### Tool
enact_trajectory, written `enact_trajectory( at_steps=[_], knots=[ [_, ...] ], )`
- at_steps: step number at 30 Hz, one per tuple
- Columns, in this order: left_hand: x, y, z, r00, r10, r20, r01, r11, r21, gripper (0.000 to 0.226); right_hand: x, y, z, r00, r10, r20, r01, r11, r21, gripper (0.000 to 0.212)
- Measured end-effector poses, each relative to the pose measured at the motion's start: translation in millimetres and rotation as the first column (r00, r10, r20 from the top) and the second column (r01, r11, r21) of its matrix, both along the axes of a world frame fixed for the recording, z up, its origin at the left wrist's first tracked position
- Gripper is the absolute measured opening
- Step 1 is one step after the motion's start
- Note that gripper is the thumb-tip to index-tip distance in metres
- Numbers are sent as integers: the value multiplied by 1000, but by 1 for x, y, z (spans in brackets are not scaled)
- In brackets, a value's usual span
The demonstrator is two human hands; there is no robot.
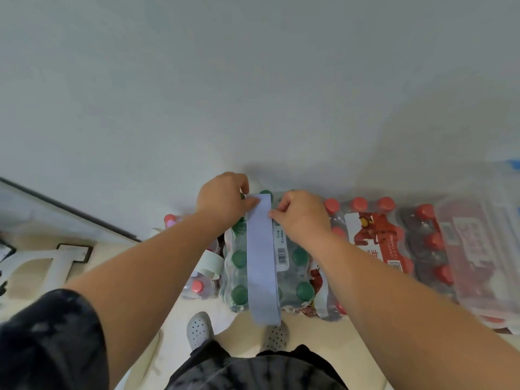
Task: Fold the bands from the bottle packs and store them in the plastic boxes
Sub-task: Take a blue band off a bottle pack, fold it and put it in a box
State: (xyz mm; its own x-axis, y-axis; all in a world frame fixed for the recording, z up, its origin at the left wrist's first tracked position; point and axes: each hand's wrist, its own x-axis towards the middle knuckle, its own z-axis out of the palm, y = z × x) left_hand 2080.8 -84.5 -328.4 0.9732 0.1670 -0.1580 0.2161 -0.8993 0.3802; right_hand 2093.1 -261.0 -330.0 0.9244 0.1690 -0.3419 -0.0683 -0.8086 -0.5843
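- Left hand (pixel 222 202): fingers curled, pinching the band's far left corner, probably to hold it taut for folding.
- Band (pixel 261 257): runs from both sets of fingers back toward the person, above the green-capped pack (pixel 239 294).
- Right hand (pixel 301 215): pinches the band's right edge; its fingertips are mostly hidden.
- Plastic box (pixel 484 249): well right of the fingers, cut off by the frame, with blurred contents.

Plain room, bottle packs (pixel 374 237) along wall (pixel 253 80)

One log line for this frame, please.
left hand: pinches band | right hand: pinches band | band: over green-cap pack | stored: no
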Motion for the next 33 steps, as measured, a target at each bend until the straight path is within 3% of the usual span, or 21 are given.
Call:
enact_trajectory(
  at_steps=[5, 10, 15, 18, 22, 28, 33],
  knots=[
    [-28, 13, 1, 989, 121, 90, -111, 988, -104, 24, -19, 13, 15, 992, -42, 119, 31, 995, 92, 22],
    [-80, 67, -5, 984, 181, 4, -178, 974, -140, 25, -63, 75, 29, 995, 69, 78, -88, 953, 291, 18],
    [-130, 154, -33, 969, 192, -157, -210, 972, -108, 19, -93, 154, 5, 967, 220, -127, -181, 948, 264, 8],
    [-146, 202, -57, 953, 166, -253, -195, 976, -98, 13, -104, 186, -21, 949, 209, -236, -166, 967, 192, 19],
    [-150, 244, -93, 931, 115, -345, -185, 967, -176, 32, -103, 215, -62, 936, 121, -331, -108, 992, 58, 29],
    [-140, 269, -134, 962, 77, -264, -147, 956, -255, 22, -95, 251, -107, 926, 85, -369, -81, 996, 28, 25],
    [-127, 277, -178, 905, 231, -357, -348, 884, -312, 26, -83, 278, -137, 938, 167, -304, -184, 983, -28, 29]
  ],
)
